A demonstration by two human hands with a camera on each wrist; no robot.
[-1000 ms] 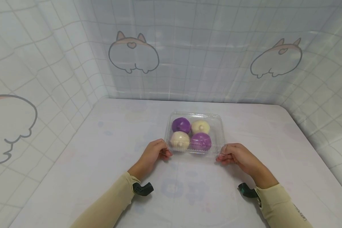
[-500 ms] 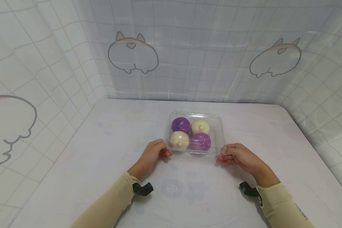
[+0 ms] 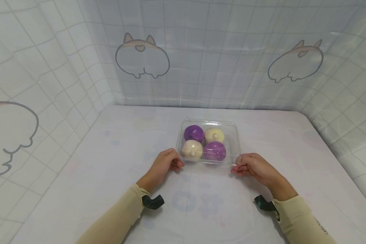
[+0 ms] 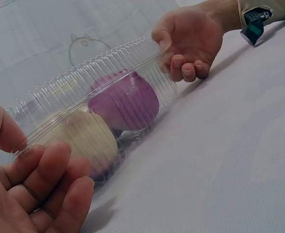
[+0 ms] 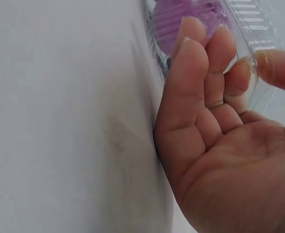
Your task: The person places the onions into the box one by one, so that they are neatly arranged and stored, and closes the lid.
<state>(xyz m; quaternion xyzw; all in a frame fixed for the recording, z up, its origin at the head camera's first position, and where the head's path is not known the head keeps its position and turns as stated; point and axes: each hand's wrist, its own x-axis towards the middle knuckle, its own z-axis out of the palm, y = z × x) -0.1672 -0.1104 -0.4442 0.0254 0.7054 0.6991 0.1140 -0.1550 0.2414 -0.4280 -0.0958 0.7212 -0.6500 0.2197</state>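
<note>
Two hands are pinching the near corners of a clear clamshell box (image 3: pixel 208 142): the left hand (image 3: pixel 164 164) at its left corner, the right hand (image 3: pixel 251 166) at its right, likely steadying it. Four buns, two purple and two cream, are sitting inside, mid-desk (image 3: pixel 109 189). Nothing is blocking either grip; a checked curtain (image 3: pixel 201 51) is hanging behind.

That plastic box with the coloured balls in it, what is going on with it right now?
A person holds a clear plastic box at its two near corners, and it sits on a white table. The left hand pinches the near left corner; the right hand pinches the near right corner, thumb on top of the rim. The lid is closed. Inside are four round buns: a purple one and a cream one at the back, a cream one and a purple one at the front.
</note>
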